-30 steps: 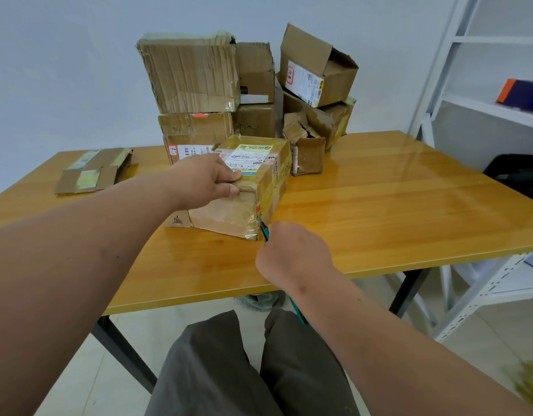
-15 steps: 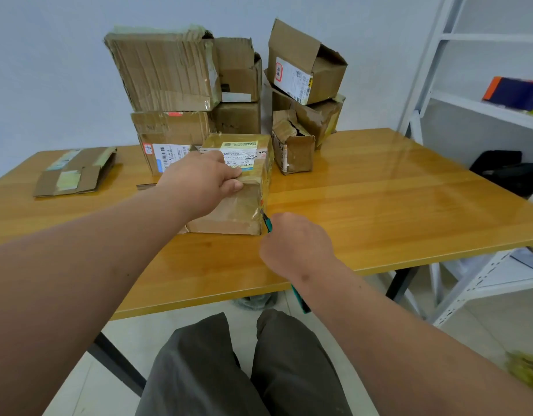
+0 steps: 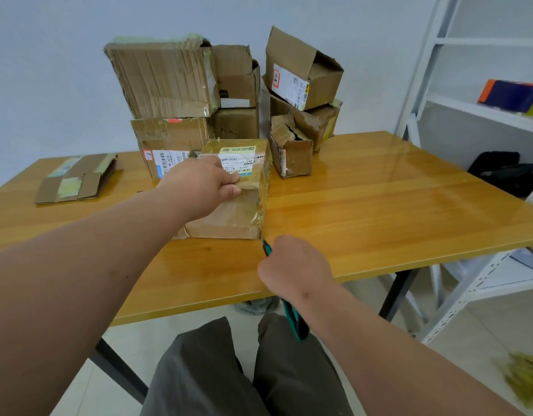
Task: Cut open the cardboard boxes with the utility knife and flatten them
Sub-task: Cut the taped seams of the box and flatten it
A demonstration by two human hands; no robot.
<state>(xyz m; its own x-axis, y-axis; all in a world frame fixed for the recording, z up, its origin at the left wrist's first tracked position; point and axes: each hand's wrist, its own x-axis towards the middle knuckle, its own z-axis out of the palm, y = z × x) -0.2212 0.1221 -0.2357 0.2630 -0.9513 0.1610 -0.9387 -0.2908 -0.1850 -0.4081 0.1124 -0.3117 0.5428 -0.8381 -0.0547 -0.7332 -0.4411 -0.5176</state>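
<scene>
Left hand (image 3: pixel 203 183) lay on top of the taped box (image 3: pixel 235 193), fingers curled over its near-right top edge, pinning it near the tabletop's (image 3: pixel 379 211) front edge. Right hand (image 3: pixel 292 267) was clamped round the teal utility knife (image 3: pixel 267 250), tip just off the box's front-right bottom corner. My read: keep the blade shallow, run it along the taped seam, cut away from the holding fingers, keep the box pinned flat. Labels: "40" partly readable on the box's top sticker; remaining print too small to read
</scene>
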